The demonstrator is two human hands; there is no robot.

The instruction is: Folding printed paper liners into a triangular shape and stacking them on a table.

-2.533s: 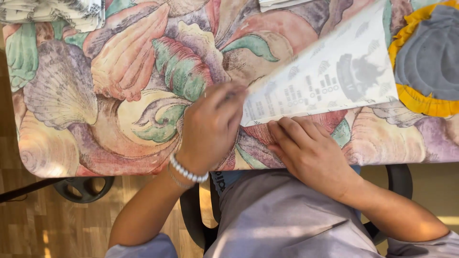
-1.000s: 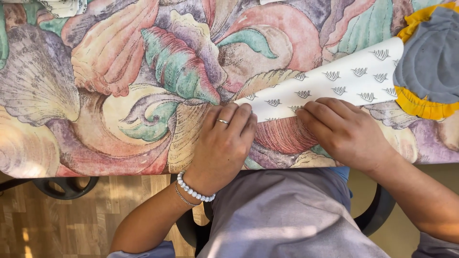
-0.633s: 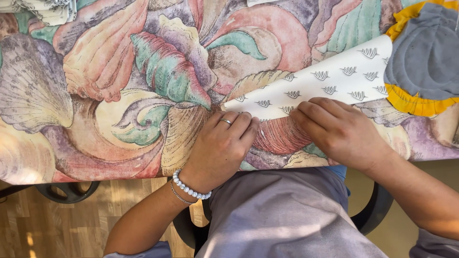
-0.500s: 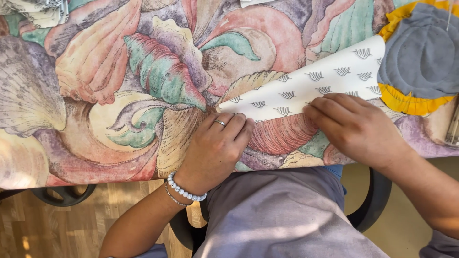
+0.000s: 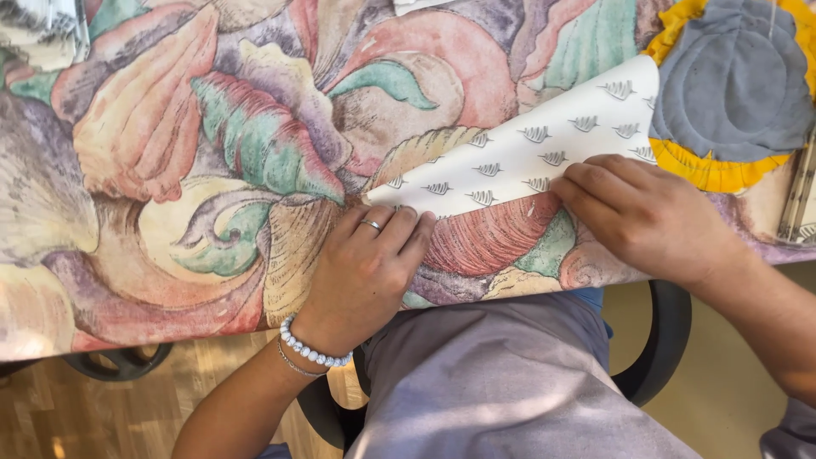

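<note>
Shifted rightward, both hands' flat open fingers press patterned paper beside grey-yellow cloth.

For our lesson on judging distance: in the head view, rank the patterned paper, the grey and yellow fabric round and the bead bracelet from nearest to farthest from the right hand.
1. Patterned paper: under the right hand.
2. Grey and yellow fabric round: just beyond, upper right.
3. Bead bracelet: on the left wrist, lower left.

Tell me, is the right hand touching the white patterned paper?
Touching. The head view shows the right hand with its fingertips pressed flat on the lower edge of the white patterned paper.
</note>
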